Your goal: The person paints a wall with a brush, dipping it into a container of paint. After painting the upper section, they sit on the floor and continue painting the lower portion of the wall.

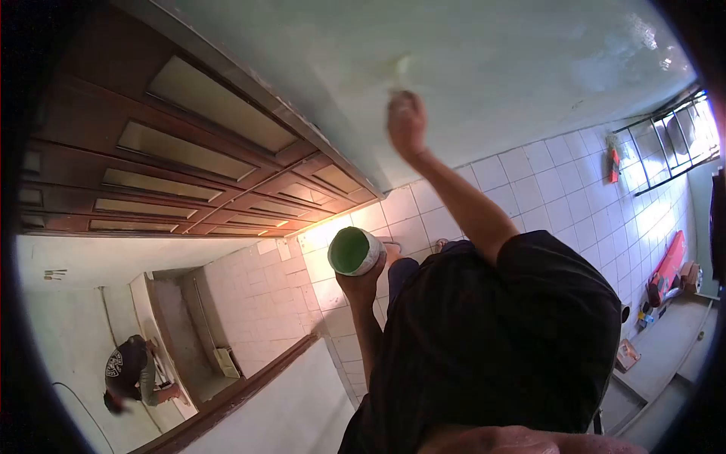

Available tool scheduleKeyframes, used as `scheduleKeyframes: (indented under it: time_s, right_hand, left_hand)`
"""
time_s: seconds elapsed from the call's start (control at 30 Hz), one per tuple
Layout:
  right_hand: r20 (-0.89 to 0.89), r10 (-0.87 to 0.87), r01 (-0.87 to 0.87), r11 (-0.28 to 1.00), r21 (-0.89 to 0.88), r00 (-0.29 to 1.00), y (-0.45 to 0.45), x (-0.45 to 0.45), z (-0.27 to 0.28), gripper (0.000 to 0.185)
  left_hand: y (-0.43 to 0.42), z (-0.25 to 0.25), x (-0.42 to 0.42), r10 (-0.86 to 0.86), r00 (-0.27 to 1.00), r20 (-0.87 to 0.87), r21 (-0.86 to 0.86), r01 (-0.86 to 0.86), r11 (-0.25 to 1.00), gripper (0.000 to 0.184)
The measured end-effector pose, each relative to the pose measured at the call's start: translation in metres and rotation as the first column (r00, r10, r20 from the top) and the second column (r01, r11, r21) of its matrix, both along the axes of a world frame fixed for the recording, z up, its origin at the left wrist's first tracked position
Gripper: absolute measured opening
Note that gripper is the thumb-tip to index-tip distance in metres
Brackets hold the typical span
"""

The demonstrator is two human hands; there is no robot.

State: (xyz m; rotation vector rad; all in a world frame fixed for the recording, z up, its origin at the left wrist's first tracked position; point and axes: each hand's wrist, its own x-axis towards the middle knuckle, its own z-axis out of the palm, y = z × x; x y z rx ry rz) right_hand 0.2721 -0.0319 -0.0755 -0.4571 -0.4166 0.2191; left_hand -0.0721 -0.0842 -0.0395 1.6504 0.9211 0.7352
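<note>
My left hand [361, 281] grips a white paint bucket [370, 253] from its side and underneath. Green paint [349, 250] shows through the open top, which is tilted toward my view. Up at the pale green wall [484, 83], my right hand [408, 125] is closed around a paintbrush [398, 72]. The brush is smeared by motion, and its pale tip is at the wall surface. I cannot tell how firmly the bristles touch.
Brown panelled doors [189, 151] stand at the left. A co-worker [132, 369] bends beside a doorway at lower left. White tiles [529, 178] cover the floor. A metal window grille [677, 140], a red object [668, 265] and a grey cabinet [673, 333] are at the right.
</note>
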Motion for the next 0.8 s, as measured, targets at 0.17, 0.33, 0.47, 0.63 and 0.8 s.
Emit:
scheduleKeyframes:
  time_s: [0.17,0.33,0.47,0.63,0.8]
  right_hand:
    - [0.909,-0.176,0.791,0.571,-0.219,0.378,0.034,-0.071,0.041,0.016]
    - [0.915,-0.101,0.77,0.58,-0.266,0.392,-0.008,-0.019,0.051,0.014]
    - [0.918,-0.241,0.898,0.387,-0.208,0.316,-0.076,0.048,0.053,0.011]
    - [0.792,-0.498,0.928,0.077,-0.365,0.352,-0.145,0.105,0.053,0.014]
    - [0.678,-0.657,0.911,0.037,-0.41,0.331,-0.121,0.111,0.067,0.009]
  left_hand:
    - [0.001,0.012,0.007,-0.011,1.0,-0.012,-0.005,0.011,1.0,0.072]
    - [0.003,0.0,0.014,-0.091,0.996,0.021,-0.053,0.092,0.994,0.071]
    - [-0.004,0.008,0.022,-0.112,0.992,0.05,-0.075,0.116,0.99,0.066]
    - [-0.007,0.01,0.02,-0.116,0.993,-0.007,-0.026,0.116,0.993,0.063]
    - [-0.005,-0.001,0.006,-0.091,0.995,-0.042,-0.054,0.089,0.995,0.067]
